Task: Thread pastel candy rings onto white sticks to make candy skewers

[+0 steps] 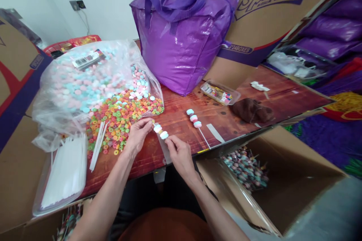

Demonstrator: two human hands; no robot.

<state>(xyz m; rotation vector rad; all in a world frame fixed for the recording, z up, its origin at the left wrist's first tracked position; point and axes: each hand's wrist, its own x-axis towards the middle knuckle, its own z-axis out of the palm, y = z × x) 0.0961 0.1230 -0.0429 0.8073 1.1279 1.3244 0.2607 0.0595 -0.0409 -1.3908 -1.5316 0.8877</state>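
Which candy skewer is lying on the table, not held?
The skewer right of the hands, lying alone on the table; the other skewer is held between both hands.

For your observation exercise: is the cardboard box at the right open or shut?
Open: the cardboard box has its flaps spread, and wrapped sweets show inside.

The wooden table (181, 111) carries a purple bag (181, 41) at twelve o'clock. A candy sack (85, 83) lies at ten, a finished skewer (195, 120) centre, a brown cloth (250, 110) at three.
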